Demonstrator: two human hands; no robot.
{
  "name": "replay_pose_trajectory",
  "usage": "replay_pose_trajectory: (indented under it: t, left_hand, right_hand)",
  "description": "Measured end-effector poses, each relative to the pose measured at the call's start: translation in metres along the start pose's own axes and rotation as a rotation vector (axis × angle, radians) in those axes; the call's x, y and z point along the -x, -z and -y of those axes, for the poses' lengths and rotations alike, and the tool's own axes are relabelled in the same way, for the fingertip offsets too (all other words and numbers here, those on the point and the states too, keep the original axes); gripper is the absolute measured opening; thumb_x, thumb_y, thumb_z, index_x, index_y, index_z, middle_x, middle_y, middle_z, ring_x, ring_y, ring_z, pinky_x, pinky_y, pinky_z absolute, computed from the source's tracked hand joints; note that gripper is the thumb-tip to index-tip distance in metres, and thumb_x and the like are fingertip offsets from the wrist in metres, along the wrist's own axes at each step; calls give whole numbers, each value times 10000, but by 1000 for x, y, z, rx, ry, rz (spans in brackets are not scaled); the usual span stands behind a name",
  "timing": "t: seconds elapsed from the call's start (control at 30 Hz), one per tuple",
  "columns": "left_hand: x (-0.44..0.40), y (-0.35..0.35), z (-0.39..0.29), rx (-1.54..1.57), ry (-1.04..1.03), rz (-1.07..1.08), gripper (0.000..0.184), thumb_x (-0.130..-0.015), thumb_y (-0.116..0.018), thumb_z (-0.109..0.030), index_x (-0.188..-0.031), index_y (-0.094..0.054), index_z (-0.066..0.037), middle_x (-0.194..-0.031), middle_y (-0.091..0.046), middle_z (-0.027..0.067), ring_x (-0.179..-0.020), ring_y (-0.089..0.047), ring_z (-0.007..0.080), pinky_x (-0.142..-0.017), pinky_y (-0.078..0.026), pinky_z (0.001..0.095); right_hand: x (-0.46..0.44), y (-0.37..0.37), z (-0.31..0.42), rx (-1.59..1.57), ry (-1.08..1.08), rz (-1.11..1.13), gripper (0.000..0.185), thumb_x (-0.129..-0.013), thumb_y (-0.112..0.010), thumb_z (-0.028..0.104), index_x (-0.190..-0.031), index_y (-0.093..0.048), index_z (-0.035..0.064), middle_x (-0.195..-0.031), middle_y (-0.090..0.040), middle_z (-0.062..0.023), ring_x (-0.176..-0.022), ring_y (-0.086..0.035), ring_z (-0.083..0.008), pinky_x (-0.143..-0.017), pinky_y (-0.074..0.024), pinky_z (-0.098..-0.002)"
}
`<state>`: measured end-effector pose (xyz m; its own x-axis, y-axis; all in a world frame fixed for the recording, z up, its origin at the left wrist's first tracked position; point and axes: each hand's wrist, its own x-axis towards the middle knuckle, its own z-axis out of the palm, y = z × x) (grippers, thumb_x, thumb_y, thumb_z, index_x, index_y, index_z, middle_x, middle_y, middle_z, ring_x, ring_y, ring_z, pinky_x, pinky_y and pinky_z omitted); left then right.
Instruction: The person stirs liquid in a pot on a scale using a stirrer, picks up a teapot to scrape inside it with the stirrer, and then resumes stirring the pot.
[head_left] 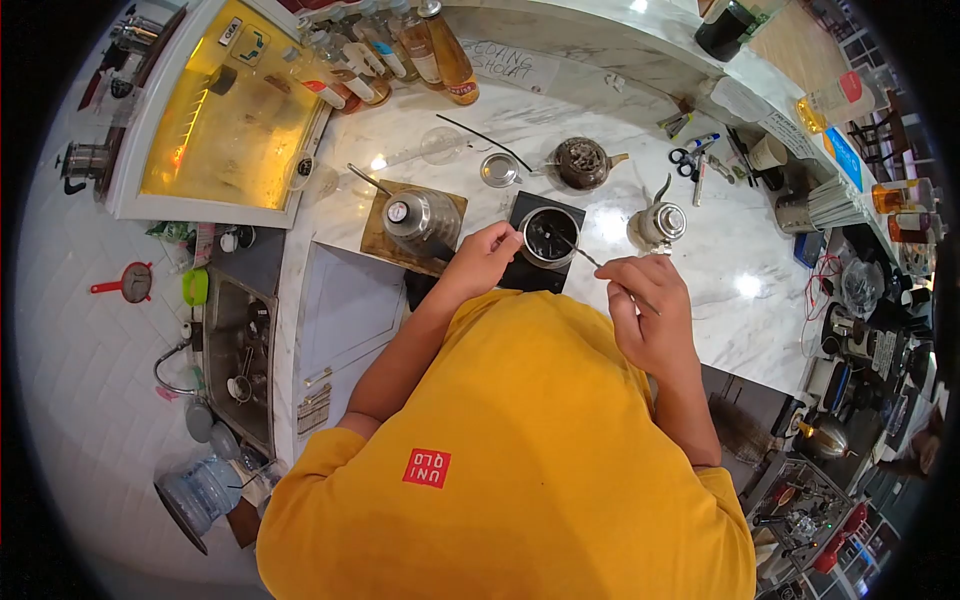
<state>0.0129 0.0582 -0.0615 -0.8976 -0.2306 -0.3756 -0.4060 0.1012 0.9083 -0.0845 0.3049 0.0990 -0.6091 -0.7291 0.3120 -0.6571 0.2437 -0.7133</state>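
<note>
1. Metal, slim and straight: a stirrer (588,258) is clamped in the grip of the right hand (650,310), slanted so that its far end dips into the cup (549,265) while the fingers sit clear of the rim.
2. The left hand (482,262) has its fingertips bunched at the cup's near-left edge, probably to steady it; whether they pinch it, I cannot tell.
3. The cup, dark inside, stands on a black pad (525,203) before the yellow shirt (540,400), seemingly centred for both hands.
4. To its left, a dial-topped kettle (425,222) rests on a wooden board (376,222), perhaps sparing the marble worktop (745,250) heat.
5. A gooseneck pot (660,226) and, farther back, a teapot (581,163) stand apart, likely leaving elbow room.
</note>
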Motion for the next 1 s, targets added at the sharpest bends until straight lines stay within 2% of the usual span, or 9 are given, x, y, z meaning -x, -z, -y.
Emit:
replay_pose_trajectory:
  t: [0.3,0.47,0.5,0.6,0.67,0.7,0.77,0.9,1.0]
  left_hand:
    - [2,2,-7,-11,27,14,251,-1049,-555,-245,-964,-608,-14,-872,-620,13,-849,-581,107,-801,-472,273]
    - [4,3,-8,31,-58,-61,224,-1044,-567,-250,-1101,-567,-34,-910,-640,47,-826,-600,122,-760,-488,296]
    - [3,1,-6,59,-79,-99,244,-1042,-573,-261,-1141,-554,-39,-914,-651,60,-810,-604,123,-736,-496,304]
    - [2,2,-7,95,-87,-119,294,-1053,-550,-253,-1251,-490,-45,-1031,-657,103,-888,-634,160,-805,-508,321]
    - [3,6,-16,107,-44,-136,316,-1060,-525,-274,-1299,-475,-74,-1117,-665,86,-937,-620,159,-818,-488,314]
    - [4,7,-21,114,-22,-141,328,-1064,-513,-285,-1323,-467,-88,-1160,-669,78,-961,-613,158,-825,-478,311]
    - [-2,10,-25,118,-67,-187,324,-1065,-524,-262,-1309,-476,-55,-1118,-661,107,-933,-632,171,-830,-501,319]
    - [-27,19,-42,167,-107,-188,322,-1064,-531,-244,-1302,-475,-35,-1116,-659,127,-944,-646,183,-852,-513,326]
    - [-60,19,-49,105,-126,-203,307,-1039,-567,-243,-1271,-568,-42,-1085,-685,113,-939,-665,174,-832,-534,331]
  right_hand:
    - [2,4,0,-24,27,-100,146,-761,-587,-31,-862,-677,27,-757,-662,-97,-679,-600,-286,-743,-461,-387]
    - [5,13,-7,-116,148,-238,215,-670,-518,-52,-811,-669,8,-726,-650,-97,-585,-534,-256,-807,-485,-419]
    - [7,12,-9,-110,153,-239,208,-676,-517,-46,-811,-668,3,-725,-651,-100,-588,-538,-252,-810,-487,-423]
    - [11,11,-16,-137,162,-271,186,-701,-513,-30,-810,-664,-14,-721,-652,-108,-598,-551,-235,-820,-494,-434]
    - [15,13,-19,-213,149,-332,170,-726,-509,-19,-807,-659,-29,-715,-651,-112,-606,-557,-218,-826,-498,-441]
    - [16,13,-20,-233,107,-350,172,-753,-498,-14,-807,-659,-40,-722,-654,-120,-618,-568,-218,-817,-504,-435]
    - [18,14,-24,-267,24,-389,194,-806,-476,-2,-808,-660,-63,-736,-660,-138,-644,-588,-218,-798,-515,-423]
    - [20,22,-33,-584,-246,-686,252,-900,-456,50,-851,-661,-89,-817,-678,-189,-684,-633,-258,-720,-534,-391]
    - [17,34,-59,-737,-354,-792,274,-948,-451,107,-931,-638,-92,-881,-678,-220,-699,-655,-276,-665,-536,-376]
